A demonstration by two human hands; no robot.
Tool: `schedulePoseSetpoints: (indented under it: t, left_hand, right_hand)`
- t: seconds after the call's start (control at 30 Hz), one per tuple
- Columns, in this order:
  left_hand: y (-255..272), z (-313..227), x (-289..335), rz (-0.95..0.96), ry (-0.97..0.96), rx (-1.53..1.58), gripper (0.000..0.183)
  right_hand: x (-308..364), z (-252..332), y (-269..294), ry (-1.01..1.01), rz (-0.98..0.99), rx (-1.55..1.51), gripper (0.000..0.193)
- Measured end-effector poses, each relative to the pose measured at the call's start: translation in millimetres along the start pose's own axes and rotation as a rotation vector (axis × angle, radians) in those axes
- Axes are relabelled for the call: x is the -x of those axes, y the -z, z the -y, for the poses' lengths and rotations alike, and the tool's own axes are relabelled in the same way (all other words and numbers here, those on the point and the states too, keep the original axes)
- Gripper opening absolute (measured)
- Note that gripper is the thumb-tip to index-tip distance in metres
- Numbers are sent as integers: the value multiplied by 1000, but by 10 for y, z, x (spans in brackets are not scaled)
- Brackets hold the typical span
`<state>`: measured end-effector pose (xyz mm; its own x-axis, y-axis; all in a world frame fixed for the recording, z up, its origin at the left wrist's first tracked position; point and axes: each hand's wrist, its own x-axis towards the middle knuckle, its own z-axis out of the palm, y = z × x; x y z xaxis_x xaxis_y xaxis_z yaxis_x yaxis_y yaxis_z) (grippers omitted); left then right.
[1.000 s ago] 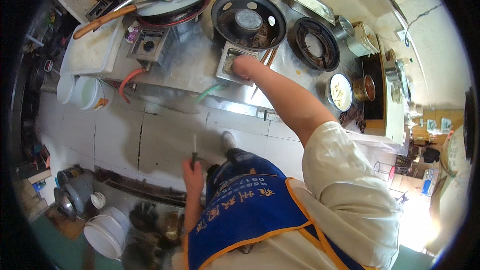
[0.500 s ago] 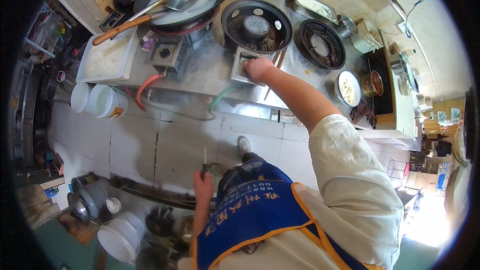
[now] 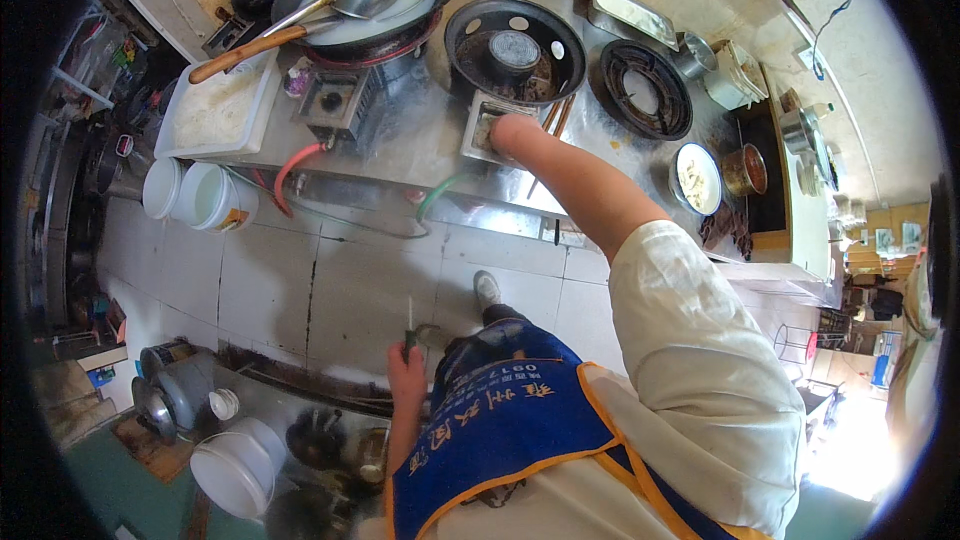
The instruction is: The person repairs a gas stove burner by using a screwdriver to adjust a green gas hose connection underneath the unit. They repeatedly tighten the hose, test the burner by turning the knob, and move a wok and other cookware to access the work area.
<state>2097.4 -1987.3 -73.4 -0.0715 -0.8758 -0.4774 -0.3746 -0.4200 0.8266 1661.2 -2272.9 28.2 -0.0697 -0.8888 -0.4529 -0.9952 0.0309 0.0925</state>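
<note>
Over a tiled kitchen floor (image 3: 265, 265), the left hand (image 3: 406, 377) clasps a dark-handled tool (image 3: 409, 340); the right hand (image 3: 514, 137), grip unclear, meets a metal box (image 3: 476, 141) on a steel counter (image 3: 405, 130).

Person in a dark-blue cloth apron (image 3: 530, 425) with orange edging (image 3: 560, 466), over a loose cream-white shirt (image 3: 570, 508).
On the apron is yellowish printed lettering (image 3: 490, 398), and its blue strap (image 3: 652, 483), also orange-bordered, crosses the shirt. The wide right sleeve (image 3: 690, 325) is short and has many soft creases; the left hand (image 3: 406, 370) and the right forearm (image 3: 595, 180) are bare. Lower, one dark trouser leg (image 3: 498, 313) and one pale grey shoe (image 3: 487, 287) are visible.
</note>
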Motion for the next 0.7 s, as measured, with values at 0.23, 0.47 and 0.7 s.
schedulePoseSetpoints:
  t: [0.23, 0.47, 0.7]
  left_hand:
    - [-51, -127, 38, 24, -26, 21, 33]
    - [-98, -159, 19, 58, 10, 18, 31]
    - [-134, -97, 27, 45, 31, 48, 31]
  right_hand:
    - [125, -34, 87, -25, -92, -76, 23]
    - [-69, -15, 114, -111, 151, -287, 16]
    - [-71, -54, -119, 41, -46, -38, 20]
